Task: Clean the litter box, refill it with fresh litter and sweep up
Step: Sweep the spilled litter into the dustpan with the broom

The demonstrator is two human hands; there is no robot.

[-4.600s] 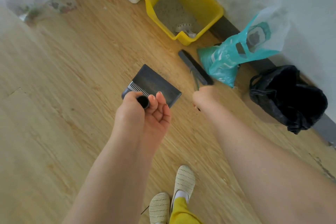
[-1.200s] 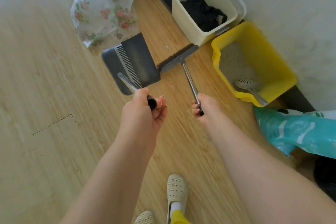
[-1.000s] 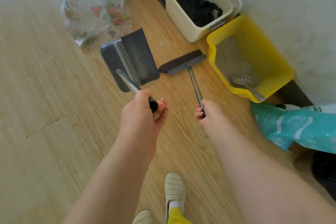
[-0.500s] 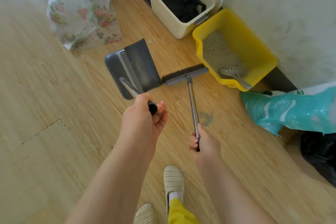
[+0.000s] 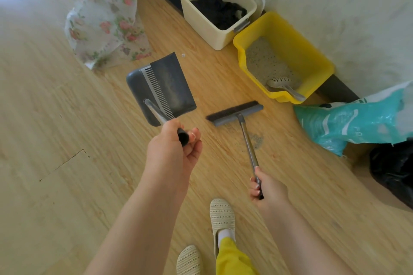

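Note:
My left hand (image 5: 174, 149) grips the long handle of a grey dustpan (image 5: 159, 88), which rests on the wooden floor with its mouth facing right. My right hand (image 5: 266, 187) holds the metal handle of a grey broom (image 5: 234, 113); its head lies on the floor just right of the dustpan's lip. A small patch of grey litter dust (image 5: 256, 139) lies beside the broom handle. The yellow litter box (image 5: 312, 60) stands by the wall, holding pale litter and a white scoop (image 5: 283, 86).
A cream bin (image 5: 201, 13) with a black liner stands left of the litter box. A teal litter bag (image 5: 350, 123) and a black rubbish bag (image 5: 393, 169) lie at the right. A floral curtain (image 5: 107, 18) hangs at the upper left. My slippered feet (image 5: 221, 216) are below.
The broom head has swept back from beside the litter box toward me and the dustpan's lip. My right hand drew back down the frame. The dustpan stayed roughly in place.

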